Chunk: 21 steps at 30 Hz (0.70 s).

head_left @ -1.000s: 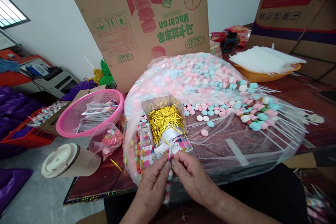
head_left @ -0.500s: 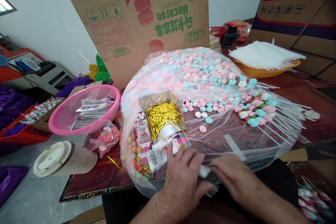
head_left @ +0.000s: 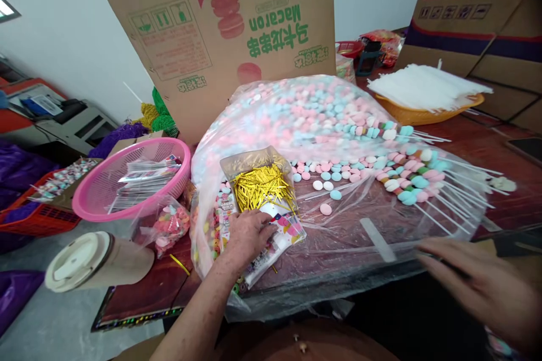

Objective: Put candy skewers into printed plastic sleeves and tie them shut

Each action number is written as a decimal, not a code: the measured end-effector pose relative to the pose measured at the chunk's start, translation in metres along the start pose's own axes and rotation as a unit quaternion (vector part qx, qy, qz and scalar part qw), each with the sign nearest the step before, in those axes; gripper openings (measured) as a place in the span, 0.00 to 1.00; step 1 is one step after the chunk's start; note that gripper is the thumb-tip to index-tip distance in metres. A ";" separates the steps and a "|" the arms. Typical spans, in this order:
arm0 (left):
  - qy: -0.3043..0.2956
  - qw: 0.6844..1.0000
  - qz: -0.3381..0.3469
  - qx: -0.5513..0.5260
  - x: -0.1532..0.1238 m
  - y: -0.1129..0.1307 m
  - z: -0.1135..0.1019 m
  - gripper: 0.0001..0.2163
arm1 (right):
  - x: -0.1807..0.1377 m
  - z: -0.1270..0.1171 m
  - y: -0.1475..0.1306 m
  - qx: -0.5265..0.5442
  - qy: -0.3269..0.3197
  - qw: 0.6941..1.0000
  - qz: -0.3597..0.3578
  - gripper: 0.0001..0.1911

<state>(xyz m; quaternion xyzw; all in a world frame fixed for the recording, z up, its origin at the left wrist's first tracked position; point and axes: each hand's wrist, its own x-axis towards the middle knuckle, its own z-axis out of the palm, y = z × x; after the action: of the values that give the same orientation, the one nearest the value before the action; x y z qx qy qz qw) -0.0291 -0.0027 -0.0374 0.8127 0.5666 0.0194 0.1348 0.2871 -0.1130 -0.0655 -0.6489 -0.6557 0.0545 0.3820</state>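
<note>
My left hand point(head_left: 245, 234) rests, fingers bent, on a stack of small printed packets point(head_left: 277, 235) lying on the big clear plastic bag point(head_left: 364, 225), just below a clear pouch of gold twist ties point(head_left: 261, 185). My right hand point(head_left: 478, 282) hovers over the table's near right edge, blurred, fingers stretched out with nothing seen in them. Pink, blue and white candies point(head_left: 309, 118) fill the bag. Candy skewers point(head_left: 412, 177) on white sticks lie on the bag at the right.
A pink basket point(head_left: 99, 203) with packets stands at left, with a lidded paper cup point(head_left: 91, 265) lying on its side and a small candy bag point(head_left: 169, 225) nearby. An orange tray point(head_left: 423, 115) holds white sticks. Cardboard boxes point(head_left: 228, 28) stand behind.
Both hands parted: the left one moved up-left onto the printed packets, the right one swung out to the right edge. The white thing they held together is out of sight.
</note>
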 end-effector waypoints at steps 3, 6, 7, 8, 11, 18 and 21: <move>0.036 0.999 0.012 -0.022 -0.004 -0.001 -0.016 0.06 | 0.036 0.035 -0.051 0.054 -0.076 0.988 -0.121 0.13; 0.055 0.998 0.028 -0.017 -0.008 0.002 -0.026 0.07 | 0.072 0.083 -0.103 0.013 -0.129 0.979 -0.158 0.12; 0.055 0.998 0.027 -0.017 -0.010 0.003 -0.026 0.07 | 0.078 0.096 -0.114 -0.026 -0.162 0.975 -0.149 0.11; 0.049 0.999 0.021 -0.012 -0.013 0.004 -0.025 0.07 | 0.081 0.106 -0.121 -0.064 -0.193 0.970 -0.136 0.10; 0.011 0.999 -0.028 0.030 -0.020 0.004 -0.013 0.10 | 0.071 0.120 -0.118 -0.131 -0.235 0.957 -0.104 0.08; -0.020 0.998 -0.053 -0.041 -0.018 -0.008 0.012 0.08 | 0.042 0.106 -0.091 -0.080 -0.136 0.984 -0.086 0.08; 0.009 0.997 -0.010 -0.073 -0.012 -0.011 -0.001 0.08 | 0.056 0.102 -0.093 -0.023 -0.079 0.993 -0.083 0.11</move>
<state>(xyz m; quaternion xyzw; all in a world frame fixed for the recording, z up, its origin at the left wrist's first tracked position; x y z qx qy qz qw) -0.0440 -0.0099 -0.0376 0.7948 0.5731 0.0664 0.1885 0.1614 -0.0335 -0.0602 -0.5947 -0.7364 0.0592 0.3171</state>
